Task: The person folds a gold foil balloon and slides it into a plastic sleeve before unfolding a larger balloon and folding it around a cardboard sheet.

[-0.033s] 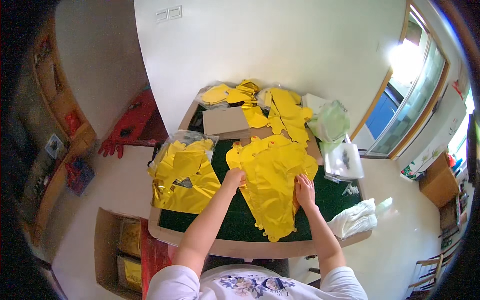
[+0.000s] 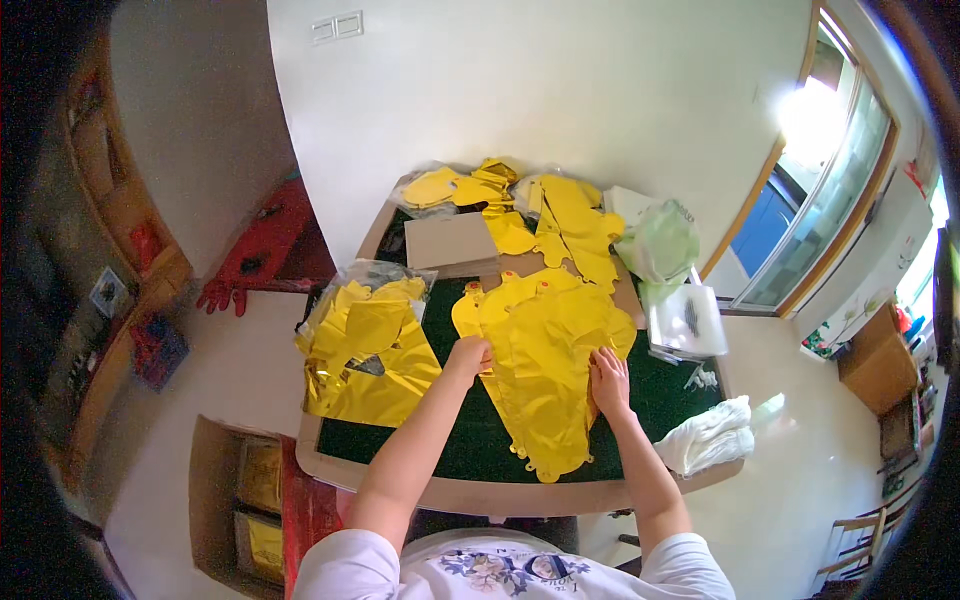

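On the floor at the near left, an open cardboard box [image 2: 225,490] is seen, with shiny gold packets stacked inside it beside a red panel. A green-topped table [image 2: 470,445] with a pale wooden rim is set ahead of the person. At its middle a flat, glossy yellow foil piece [image 2: 545,370] with scalloped edges and small round tabs is spread, running from the near rim toward the centre. Its left edge is pinched by the left hand [image 2: 468,355], closed into a loose fist, while the right hand [image 2: 607,380] is laid open and flat on its right side. A crumpled white cloth [image 2: 712,435] is left at the near right corner. To the left, a clear plastic bag [image 2: 365,345] is filled with crinkled gold foil sheets that overhang the table's edge. Farther right, a white rectangular tray [image 2: 688,322] is placed, and beyond it a pale green plastic bag [image 2: 660,243]. A flat brown cardboard sheet [image 2: 452,243] lies toward the back, and more yellow foil pieces [image 2: 560,220] are heaped against the white wall.
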The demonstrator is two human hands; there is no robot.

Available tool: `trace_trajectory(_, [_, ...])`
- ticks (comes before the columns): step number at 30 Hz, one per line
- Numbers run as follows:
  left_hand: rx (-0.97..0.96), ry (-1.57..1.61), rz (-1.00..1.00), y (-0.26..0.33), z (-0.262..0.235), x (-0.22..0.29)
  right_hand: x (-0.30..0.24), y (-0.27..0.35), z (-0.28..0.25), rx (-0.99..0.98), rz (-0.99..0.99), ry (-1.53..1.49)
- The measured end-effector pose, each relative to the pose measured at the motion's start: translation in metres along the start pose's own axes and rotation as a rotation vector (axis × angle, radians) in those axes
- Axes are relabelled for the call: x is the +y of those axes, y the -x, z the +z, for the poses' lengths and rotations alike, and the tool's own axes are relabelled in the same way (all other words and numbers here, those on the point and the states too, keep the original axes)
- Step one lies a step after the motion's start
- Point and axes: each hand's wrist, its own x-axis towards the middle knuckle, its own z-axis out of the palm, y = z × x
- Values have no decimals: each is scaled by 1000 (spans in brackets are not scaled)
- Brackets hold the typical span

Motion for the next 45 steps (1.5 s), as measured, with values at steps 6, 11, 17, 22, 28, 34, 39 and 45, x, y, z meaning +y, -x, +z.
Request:
trace_trajectory(6, [70,-306,-57,-34,10,-3,2,1,7,12,-6,43])
trace_trajectory(11, [164,-623,185,-66,25,-24,-5,3,7,26,-3,80])
trace_trajectory(17, [38,-895,231,-84,46,-39,5,10,1,0,34,102])
trace_trajectory(22, [55,-737,46,-106,21,-29,-13,2,6,-22,18,50])
trace_trajectory(28, [-38,-1311,10,-65,65,27,6,3,0,-7,54,53])
trace_trajectory(34, [72,-1344,872,-64,90,14,-2,2,2,6,13,74])
trace_trajectory(39, [-1,-1476,800,-106,107,-6,-7,7,5,30,12,59])
trace_trajectory(45, [-44,-1567,537,-131,114,-11,-7,6,4,42,4,60])
